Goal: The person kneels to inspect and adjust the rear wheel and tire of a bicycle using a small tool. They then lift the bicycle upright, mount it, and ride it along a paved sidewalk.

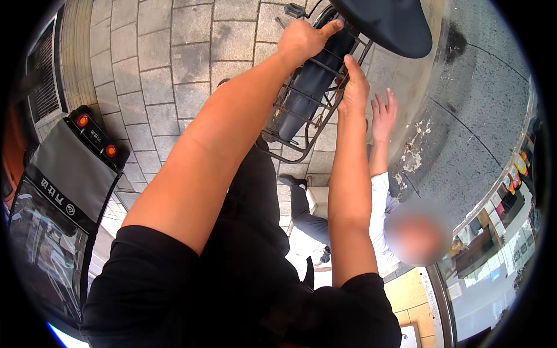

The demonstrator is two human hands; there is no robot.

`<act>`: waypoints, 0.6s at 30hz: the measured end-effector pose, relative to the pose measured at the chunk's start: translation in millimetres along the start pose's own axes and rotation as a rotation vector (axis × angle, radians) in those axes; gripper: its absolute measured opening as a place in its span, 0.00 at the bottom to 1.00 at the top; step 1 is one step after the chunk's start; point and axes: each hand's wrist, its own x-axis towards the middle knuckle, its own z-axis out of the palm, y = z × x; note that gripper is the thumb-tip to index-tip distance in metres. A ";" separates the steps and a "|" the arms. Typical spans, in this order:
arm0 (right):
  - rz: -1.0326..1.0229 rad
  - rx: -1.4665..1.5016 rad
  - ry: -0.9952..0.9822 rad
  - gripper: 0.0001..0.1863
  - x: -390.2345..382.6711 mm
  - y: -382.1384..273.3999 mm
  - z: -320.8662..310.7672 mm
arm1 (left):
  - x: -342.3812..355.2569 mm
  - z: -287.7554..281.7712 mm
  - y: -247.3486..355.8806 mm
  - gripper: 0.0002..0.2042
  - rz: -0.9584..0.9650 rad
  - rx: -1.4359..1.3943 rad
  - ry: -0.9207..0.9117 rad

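A bicycle's black saddle [386, 23] sits at the top of the view, above a black rear mudguard [296, 107] and a wire rack [303, 152]. My left hand [304, 40] is closed on the bicycle's rear end just below the saddle, thumb lying along it. My right hand [355, 84] grips the right rail of the rack, a little lower, with the thumb up. Just right of it, another person's hand [384, 116] is raised with fingers spread, apart from mine. A pedal [295, 10] shows at the top.
The seated person in a white top [380, 191] is close on my right. Grey paving [145, 69] lies underfoot, with a dark speckled road strip [476, 104] to the right. A grey vehicle cover with red lamps [75, 168] stands at the left, beside a metal grille [43, 69].
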 end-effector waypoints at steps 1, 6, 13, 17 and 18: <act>-0.020 0.015 0.001 0.15 -1.4 -1.3 4.5 | 2.3 1.1 -1.1 0.52 0.029 -0.006 0.027; -0.029 0.077 0.050 0.12 -7.2 1.0 12.3 | 8.7 1.5 -7.9 0.52 0.031 0.023 0.060; -0.050 0.090 0.011 0.15 -3.7 2.2 13.4 | 2.7 -1.6 -3.9 0.49 -0.010 0.036 0.099; -0.001 0.102 -0.058 0.15 7.2 14.5 9.2 | 2.8 -7.0 -2.5 0.54 -0.020 0.071 0.114; -0.006 0.110 -0.069 0.16 9.5 18.4 8.0 | 2.6 -6.6 -1.5 0.53 -0.027 0.055 0.117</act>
